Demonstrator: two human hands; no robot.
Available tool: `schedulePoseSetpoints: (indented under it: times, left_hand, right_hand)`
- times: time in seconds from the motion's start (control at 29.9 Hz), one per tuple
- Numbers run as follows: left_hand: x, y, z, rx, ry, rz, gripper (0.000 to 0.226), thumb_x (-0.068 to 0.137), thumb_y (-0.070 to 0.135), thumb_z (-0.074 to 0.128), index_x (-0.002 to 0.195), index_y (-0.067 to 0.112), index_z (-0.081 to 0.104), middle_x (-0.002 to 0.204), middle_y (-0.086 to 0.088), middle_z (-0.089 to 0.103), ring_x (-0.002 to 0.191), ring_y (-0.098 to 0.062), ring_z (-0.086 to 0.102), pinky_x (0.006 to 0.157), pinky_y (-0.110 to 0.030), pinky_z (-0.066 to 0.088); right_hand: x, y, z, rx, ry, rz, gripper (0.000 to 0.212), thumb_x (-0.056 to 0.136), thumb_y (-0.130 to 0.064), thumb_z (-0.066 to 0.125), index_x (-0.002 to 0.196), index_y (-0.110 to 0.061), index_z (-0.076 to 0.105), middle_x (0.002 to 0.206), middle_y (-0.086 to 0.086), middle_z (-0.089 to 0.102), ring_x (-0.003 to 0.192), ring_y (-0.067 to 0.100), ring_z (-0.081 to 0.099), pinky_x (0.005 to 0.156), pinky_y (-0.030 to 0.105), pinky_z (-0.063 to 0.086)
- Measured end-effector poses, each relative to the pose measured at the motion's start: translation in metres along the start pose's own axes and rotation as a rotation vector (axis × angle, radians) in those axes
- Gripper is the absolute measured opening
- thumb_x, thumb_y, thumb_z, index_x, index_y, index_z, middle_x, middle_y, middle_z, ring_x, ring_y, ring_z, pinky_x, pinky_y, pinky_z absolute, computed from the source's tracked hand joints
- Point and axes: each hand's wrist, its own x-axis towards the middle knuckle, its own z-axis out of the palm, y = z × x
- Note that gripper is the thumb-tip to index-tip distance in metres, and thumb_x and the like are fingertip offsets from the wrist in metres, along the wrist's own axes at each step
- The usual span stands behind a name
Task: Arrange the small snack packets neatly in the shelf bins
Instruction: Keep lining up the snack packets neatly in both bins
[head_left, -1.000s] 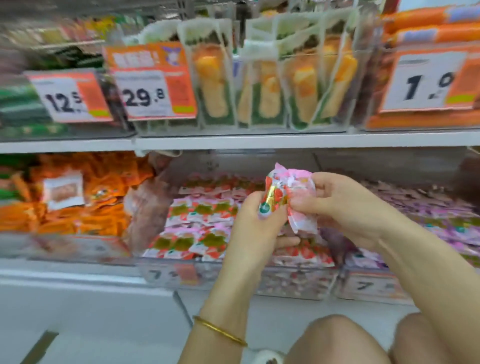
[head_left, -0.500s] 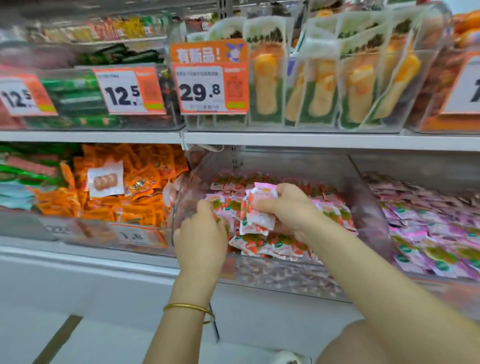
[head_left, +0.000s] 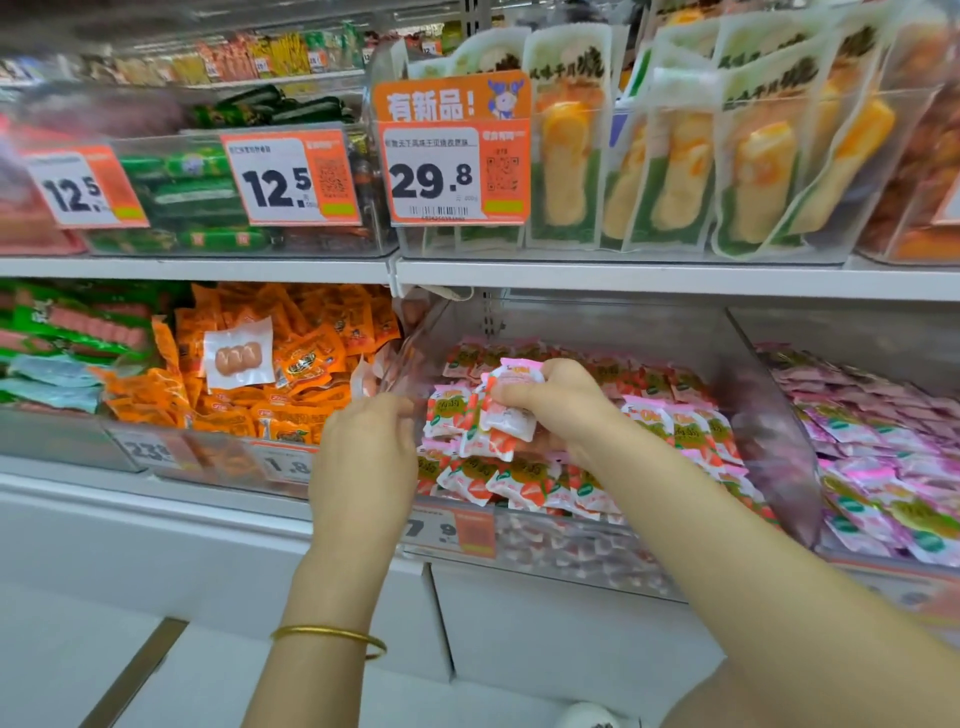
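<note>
The right grip (head_left: 563, 415) pinches a stack of snack packets (head_left: 506, 415) over the middle bin (head_left: 769, 431), near its front left corner. The left grip (head_left: 363, 452) curls beside the bin's wall, and whether it holds anything cannot be told. The slick stack could fan apart and land crooked.

The wide-angle camera worn on the person's head looks forward and slightly down at store shelving, facing it almost square on. The long white shelf edge (head_left: 623, 278) crosses just above the middle, and the clear plastic bin (head_left: 769, 415) of small red-and-white snack packets (head_left: 519, 483) sits near the centre. The camera is close, within arm's reach: both forearms rise from the bottom edge, and the left hand (head_left: 363, 457) and right hand (head_left: 561, 410) meet at that bin.
</note>
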Motion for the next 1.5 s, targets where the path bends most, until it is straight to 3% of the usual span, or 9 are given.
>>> schedulePoseSetpoints:
  times: [0.27, 0.4, 0.63, 0.77, 0.87, 0.94, 1.1, 1.37, 1.5]
  left_hand:
    - [-0.009, -0.011, -0.004, -0.105, -0.027, -0.010, 0.026, 0.090, 0.006, 0.052, 0.112, 0.010, 0.065, 0.108, -0.006, 0.060, 0.099, -0.020, 0.055, 0.082, -0.022, 0.037]
    - [-0.009, -0.007, 0.003, -0.153, -0.106, 0.054, 0.031, 0.085, 0.018, 0.066, 0.115, 0.011, 0.064, 0.109, -0.001, 0.059, 0.105, -0.015, 0.053, 0.084, -0.014, 0.033]
    - [-0.009, -0.008, 0.008, 0.147, -0.246, 0.114, 0.013, 0.083, 0.023, 0.063, 0.090, 0.013, 0.069, 0.093, -0.001, 0.063, 0.093, -0.025, 0.054, 0.080, -0.041, 0.046]
    - [-0.011, -0.007, 0.012, 0.045, -0.268, 0.179, 0.024, 0.088, 0.010, 0.052, 0.105, 0.013, 0.069, 0.111, -0.002, 0.065, 0.107, -0.025, 0.057, 0.091, -0.038, 0.045]
    - [-0.016, -0.003, 0.014, 0.022, -0.377, 0.178, 0.035, 0.093, 0.007, 0.044, 0.122, 0.015, 0.062, 0.127, -0.003, 0.059, 0.119, -0.021, 0.052, 0.098, -0.032, 0.041]
    - [-0.017, -0.003, 0.016, 0.062, -0.421, 0.142, 0.035, 0.094, 0.010, 0.042, 0.123, 0.017, 0.061, 0.126, -0.003, 0.058, 0.117, -0.022, 0.053, 0.096, -0.033, 0.042]
    - [-0.021, 0.001, 0.015, -0.093, -0.252, 0.121, 0.028, 0.095, 0.017, 0.043, 0.114, 0.013, 0.063, 0.115, 0.000, 0.061, 0.108, -0.019, 0.055, 0.089, -0.034, 0.045]
    - [-0.023, 0.007, 0.019, -0.047, -0.395, 0.123, 0.036, 0.094, 0.015, 0.046, 0.130, 0.013, 0.053, 0.137, -0.002, 0.051, 0.127, -0.017, 0.044, 0.103, -0.030, 0.036]
    - [-0.021, 0.016, 0.021, -0.041, -0.342, 0.176, 0.037, 0.093, 0.015, 0.042, 0.129, 0.014, 0.053, 0.141, -0.004, 0.045, 0.132, -0.017, 0.038, 0.108, -0.032, 0.033]
  right_hand:
    - [0.007, 0.001, 0.044, -0.080, -0.049, -0.016, 0.033, 0.078, -0.016, 0.074, 0.096, -0.007, 0.048, 0.097, 0.014, 0.056, 0.094, 0.032, 0.063, 0.078, 0.053, 0.055]
    - [0.003, -0.002, 0.032, 0.133, -0.195, 0.058, 0.014, 0.086, -0.008, 0.066, 0.090, -0.007, 0.052, 0.081, 0.011, 0.059, 0.061, 0.019, 0.061, 0.050, 0.031, 0.057]
    - [-0.001, -0.004, 0.022, -0.169, -0.188, -0.046, 0.018, 0.087, -0.009, 0.063, 0.073, -0.008, 0.052, 0.065, 0.010, 0.056, 0.046, 0.016, 0.052, 0.037, 0.022, 0.046]
    - [0.003, -0.009, 0.003, -0.273, -0.059, -0.038, 0.011, 0.089, -0.010, 0.051, 0.098, -0.004, 0.047, 0.041, 0.002, 0.056, 0.041, 0.013, 0.038, 0.035, 0.019, 0.031]
    - [0.003, -0.007, 0.002, -0.553, -0.038, -0.079, 0.017, 0.091, -0.015, 0.044, 0.105, -0.006, 0.044, 0.064, 0.008, 0.066, 0.064, 0.019, 0.061, 0.063, 0.034, 0.053]
    - [-0.002, -0.006, 0.005, -0.748, -0.058, -0.140, 0.032, 0.096, -0.030, 0.039, 0.114, -0.006, 0.052, 0.080, 0.011, 0.068, 0.082, 0.023, 0.064, 0.085, 0.039, 0.052]
    - [-0.015, -0.003, 0.001, -0.410, -0.289, 0.008, 0.034, 0.100, -0.027, 0.039, 0.119, -0.001, 0.051, 0.072, 0.007, 0.054, 0.047, 0.016, 0.050, 0.039, 0.023, 0.043]
    - [-0.019, 0.009, -0.014, -0.672, -0.350, -0.199, 0.018, 0.090, -0.016, 0.061, 0.103, -0.008, 0.071, 0.067, -0.002, 0.059, 0.048, 0.007, 0.048, 0.041, 0.013, 0.037]
    - [-0.029, 0.015, -0.021, -0.663, -0.274, -0.324, 0.019, 0.091, -0.012, 0.058, 0.105, -0.009, 0.070, 0.084, 0.001, 0.067, 0.052, -0.004, 0.052, 0.045, 0.007, 0.036]
